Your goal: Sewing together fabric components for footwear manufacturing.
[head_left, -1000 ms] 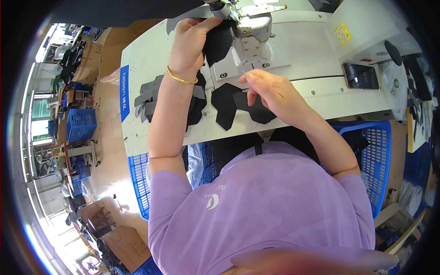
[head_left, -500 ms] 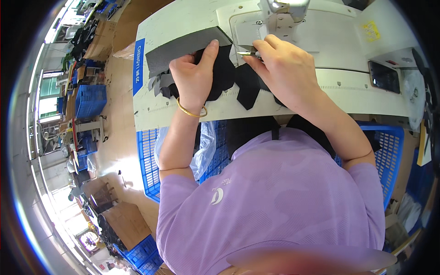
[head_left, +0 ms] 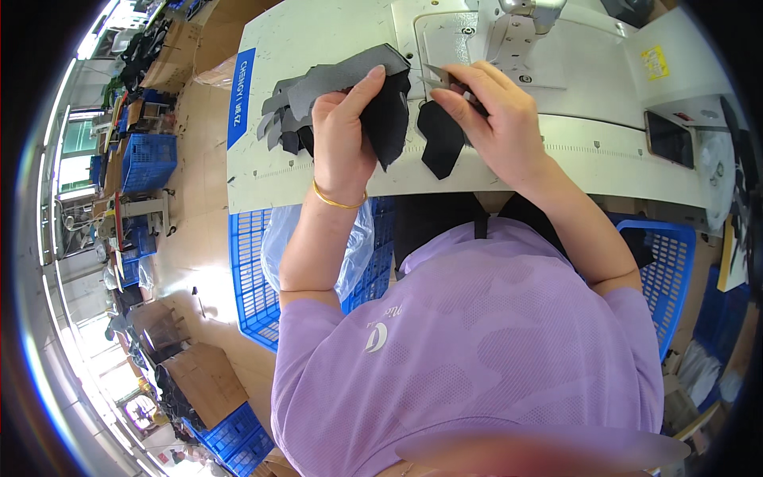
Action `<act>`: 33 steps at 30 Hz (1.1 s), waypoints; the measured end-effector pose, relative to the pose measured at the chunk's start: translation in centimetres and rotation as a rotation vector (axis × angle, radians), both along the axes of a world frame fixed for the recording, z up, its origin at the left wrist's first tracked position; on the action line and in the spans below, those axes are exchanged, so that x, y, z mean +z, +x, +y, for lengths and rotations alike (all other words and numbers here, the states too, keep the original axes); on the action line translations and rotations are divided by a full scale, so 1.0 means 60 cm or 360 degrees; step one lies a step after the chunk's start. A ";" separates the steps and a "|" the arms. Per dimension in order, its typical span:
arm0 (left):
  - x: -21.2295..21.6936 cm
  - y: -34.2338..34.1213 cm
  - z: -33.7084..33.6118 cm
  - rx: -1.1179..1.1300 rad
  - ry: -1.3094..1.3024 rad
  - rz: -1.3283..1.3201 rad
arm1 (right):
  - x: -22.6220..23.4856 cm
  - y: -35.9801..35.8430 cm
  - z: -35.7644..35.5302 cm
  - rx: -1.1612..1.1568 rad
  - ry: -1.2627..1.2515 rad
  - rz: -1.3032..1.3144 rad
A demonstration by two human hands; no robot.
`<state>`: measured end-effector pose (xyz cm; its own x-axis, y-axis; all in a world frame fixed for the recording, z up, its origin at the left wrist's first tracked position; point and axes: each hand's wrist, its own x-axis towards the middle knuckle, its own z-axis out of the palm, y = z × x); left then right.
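Black-and-grey folded fabric piece (head_left: pixel 389 119): 12 o'clock in view, over the pale tabletop (head_left: pixel 274 179), pinched in the grip of the left hand (head_left: pixel 343 131). At its 2 o'clock, silver metal snips (head_left: pixel 439 72), blades parted, grasped by the right hand (head_left: pixel 504 119). Risk: should the left grip slip, blades could nick the piece. Looks limp; grey towards 10 o'clock, black towards 4, edges uneven.

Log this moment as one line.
left hand: grips gray-and-black fabric | right hand: holds snips, blades apart | black piece: on white table, between hands
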<state>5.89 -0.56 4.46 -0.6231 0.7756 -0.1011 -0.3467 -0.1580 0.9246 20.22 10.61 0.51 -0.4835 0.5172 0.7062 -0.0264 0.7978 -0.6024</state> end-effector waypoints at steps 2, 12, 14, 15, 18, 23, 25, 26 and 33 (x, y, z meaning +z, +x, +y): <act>0.000 0.003 -0.001 -0.0084 -0.0003 -0.0051 | -0.002 -0.005 -0.005 0.0069 -0.0049 0.0086; -0.010 0.021 0.005 -0.0071 0.0045 -0.0122 | -0.012 -0.018 -0.002 0.0065 0.0088 0.0270; -0.025 -0.007 0.006 -0.0036 0.0031 -0.0101 | -0.013 -0.023 0.002 0.0101 -0.0011 0.0352; -0.033 -0.034 0.009 -0.0021 -0.0109 0.0214 | -0.015 -0.024 0.008 0.0098 -0.0317 0.0318; -0.032 -0.127 -0.024 0.0159 -0.0649 0.1312 | -0.013 -0.021 0.026 0.0148 -0.0785 0.0093; -0.074 -0.321 -0.108 0.0849 -0.1495 0.1847 | -0.013 -0.073 0.043 0.0301 -0.1022 -0.0423; -0.111 -0.353 -0.127 0.0734 -0.2139 0.1867 | -0.012 -0.117 0.041 0.0303 -0.1048 -0.0670; -0.119 -0.359 -0.134 0.0755 -0.2164 0.1853 | -0.025 -0.140 0.052 0.0335 -0.1048 -0.0677; -0.157 -0.284 -0.094 0.0487 -0.1299 0.1346 | -0.047 -0.192 0.030 -0.0081 -0.0138 -0.1003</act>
<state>-11.17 -6.20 -4.96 -0.8750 0.4828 0.0361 0.3639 0.6066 0.7068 8.72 12.42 -2.32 -0.7658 0.5930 0.2489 0.3906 0.7363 -0.5526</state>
